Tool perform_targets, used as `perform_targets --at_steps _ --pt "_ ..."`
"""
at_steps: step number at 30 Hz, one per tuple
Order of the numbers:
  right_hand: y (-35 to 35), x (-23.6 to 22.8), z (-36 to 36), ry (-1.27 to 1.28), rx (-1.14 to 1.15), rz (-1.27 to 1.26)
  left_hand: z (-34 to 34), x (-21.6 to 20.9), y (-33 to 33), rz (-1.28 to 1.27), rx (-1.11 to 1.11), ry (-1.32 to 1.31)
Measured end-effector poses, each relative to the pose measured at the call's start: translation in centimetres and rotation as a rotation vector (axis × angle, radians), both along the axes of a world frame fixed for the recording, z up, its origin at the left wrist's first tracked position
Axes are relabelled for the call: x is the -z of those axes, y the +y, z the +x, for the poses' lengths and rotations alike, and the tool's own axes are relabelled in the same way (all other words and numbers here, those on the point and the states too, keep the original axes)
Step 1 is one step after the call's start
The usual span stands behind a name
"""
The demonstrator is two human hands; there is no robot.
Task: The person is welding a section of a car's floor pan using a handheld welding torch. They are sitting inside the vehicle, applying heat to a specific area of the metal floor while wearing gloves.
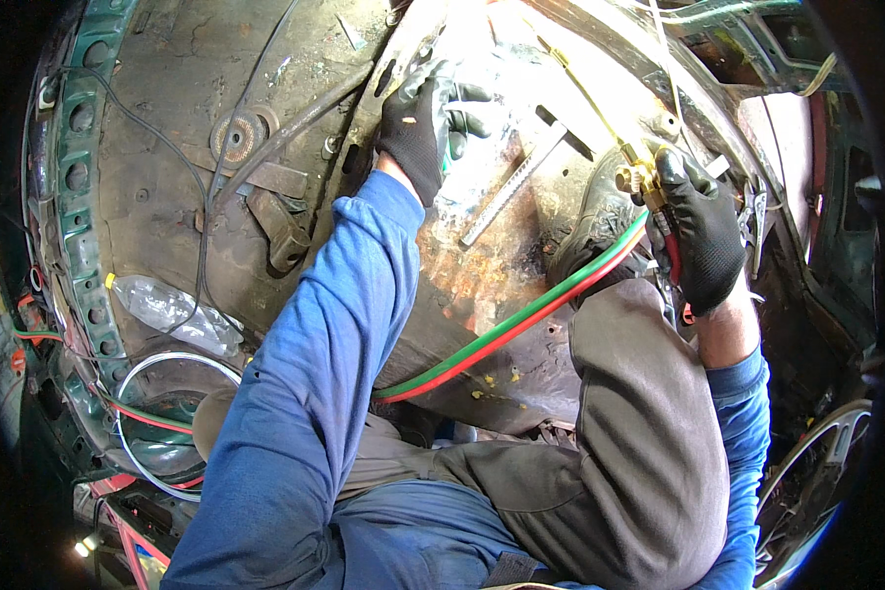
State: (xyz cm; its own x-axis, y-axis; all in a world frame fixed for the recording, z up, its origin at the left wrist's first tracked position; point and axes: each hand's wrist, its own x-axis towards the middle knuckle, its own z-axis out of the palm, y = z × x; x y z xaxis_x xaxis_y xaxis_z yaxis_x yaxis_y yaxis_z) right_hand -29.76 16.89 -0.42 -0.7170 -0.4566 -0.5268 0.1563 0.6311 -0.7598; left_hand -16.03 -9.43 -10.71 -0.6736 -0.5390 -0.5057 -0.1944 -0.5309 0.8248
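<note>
My right hand (699, 231), in a black glove, is closed round the brass body and valves of a gas torch (638, 178). The torch's thin neck slants up and left into a very bright patch of metal. A green hose and a red hose (511, 337) run from its rear down to the left, across my leg. My left hand (425, 123), also gloved, is at the upper middle, by a slotted metal rail (388, 79). Its fingers are apart; glare washes out the space between them. Between my hands lies a hammer (517, 184) with a pale metal handle.
I sit inside a stripped vehicle body with a worn metal floor (167, 69). To the left are a round toothed disc (237, 140), a metal bar, dark cables (204, 211) and a clear plastic bottle (175, 313). My boot (592, 211) stands beside the torch; pliers (758, 231) hang at right.
</note>
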Motion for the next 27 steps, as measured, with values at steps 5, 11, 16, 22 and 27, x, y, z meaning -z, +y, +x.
perform_targets --at_steps 5,11,16,22,27 --pt "-0.2 -0.6 0.1 -0.038 0.010 0.031 0.2 0.3 -0.1 -0.016 0.008 0.008" --pt "-0.4 -0.1 0.2 -0.123 0.064 -0.030 0.4 0.7 -0.4 0.010 0.001 0.018" --pt "0.2 -0.5 -0.1 -0.081 0.015 0.026 1.4 1.3 -0.9 -0.008 0.095 -0.025" --pt "2.9 -2.3 -0.9 0.313 -0.242 -0.103 1.5 -3.8 0.3 -0.053 0.045 0.016" --pt "3.0 -6.0 0.8 -0.176 0.098 -0.164 5.0 -7.8 0.2 -0.160 0.049 0.123"
